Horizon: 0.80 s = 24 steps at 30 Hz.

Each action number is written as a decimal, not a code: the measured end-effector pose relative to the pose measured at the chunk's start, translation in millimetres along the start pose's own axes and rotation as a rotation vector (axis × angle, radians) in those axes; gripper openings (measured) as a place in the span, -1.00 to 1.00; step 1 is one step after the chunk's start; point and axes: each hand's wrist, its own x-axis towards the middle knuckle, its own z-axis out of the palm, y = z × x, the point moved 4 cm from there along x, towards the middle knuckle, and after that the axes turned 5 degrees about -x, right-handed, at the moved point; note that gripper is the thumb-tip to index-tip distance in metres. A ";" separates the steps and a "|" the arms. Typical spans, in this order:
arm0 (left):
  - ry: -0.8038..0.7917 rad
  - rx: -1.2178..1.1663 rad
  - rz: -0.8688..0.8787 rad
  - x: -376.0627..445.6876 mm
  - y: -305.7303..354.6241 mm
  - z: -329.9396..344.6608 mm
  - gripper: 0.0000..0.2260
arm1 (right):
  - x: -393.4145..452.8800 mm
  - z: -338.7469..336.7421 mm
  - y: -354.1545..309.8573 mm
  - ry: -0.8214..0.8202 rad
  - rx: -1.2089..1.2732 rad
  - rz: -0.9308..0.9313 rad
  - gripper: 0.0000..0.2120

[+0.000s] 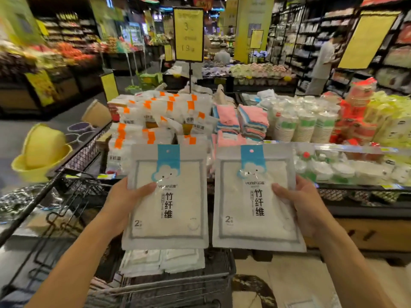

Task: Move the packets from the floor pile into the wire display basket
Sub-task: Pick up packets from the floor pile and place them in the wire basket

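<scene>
I hold two flat white packets with blue cloud labels upright in front of me. My left hand [126,201] grips the left packet [175,218] by its left edge, thumb on the front. My right hand [300,203] grips the right packet [246,218] by its right edge, thumb on the front. Below them stands a black wire basket [224,272] with more white packets [162,261] lying inside. The floor pile is out of view.
A display table [367,212] ahead carries orange-labelled packets [155,116], pink and blue cloths [240,121], paper cups [304,127] and red packs. Yellow basins [42,152] sit on a wire rack at left. A price sign on a pole [188,34] rises behind. A person [322,63] stands at the right shelves.
</scene>
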 end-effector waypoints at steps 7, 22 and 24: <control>0.083 0.009 -0.038 29.0 -13.7 -120.5 -0.57 | 35.5 107.8 48.0 -0.080 -0.025 0.062 -0.67; 0.228 0.008 -0.365 102.5 -139.8 -242.7 -0.67 | 122.4 201.1 190.0 -0.060 -0.291 0.308 -0.64; 0.248 0.014 -0.384 113.8 -154.1 -241.1 -0.67 | 140.7 202.1 205.9 -0.061 -0.328 0.334 -0.65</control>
